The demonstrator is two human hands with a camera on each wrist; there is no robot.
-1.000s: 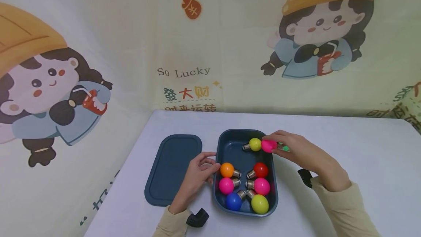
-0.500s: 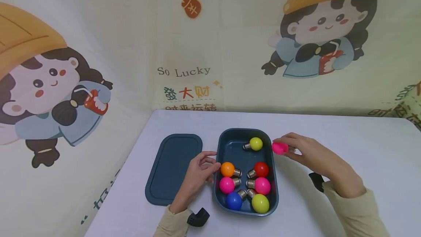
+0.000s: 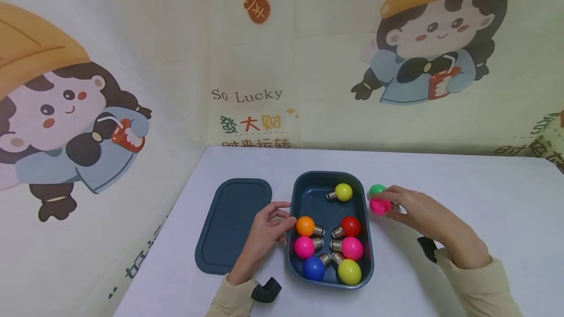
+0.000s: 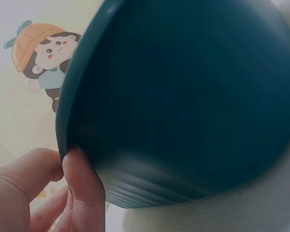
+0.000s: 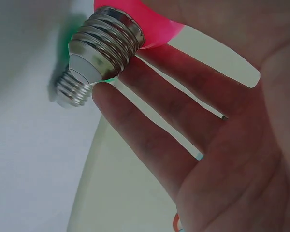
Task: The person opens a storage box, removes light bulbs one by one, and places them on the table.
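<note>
A dark blue rectangular tray (image 3: 296, 274) holds several coloured light bulbs, among them a yellow bulb (image 3: 343, 192) alone near its far end. My left hand (image 3: 264, 231) pinches the tray's left rim; the left wrist view shows thumb and finger on either side of the wall (image 4: 92, 92). Just outside the right rim, my right hand (image 3: 418, 214) grips a pink light bulb (image 3: 380, 206). In the right wrist view its metal screw base (image 5: 106, 43) points toward the camera. A green bulb (image 3: 377, 189) lies on the table right beside it, partly hidden behind the fingers.
A matching dark blue lid (image 3: 229, 229) lies flat left of the tray. Inside the tray's near half are orange (image 3: 305, 226), red (image 3: 350, 226), pink (image 3: 352, 248), blue (image 3: 314, 268) and yellow (image 3: 349, 272) bulbs. A patterned cloth (image 3: 326, 111) hangs behind the white table (image 3: 476, 199).
My right hand has carried the pink bulb from over the tray's far right corner out past the right rim, then slightly toward me. The left hand has stayed in place.
</note>
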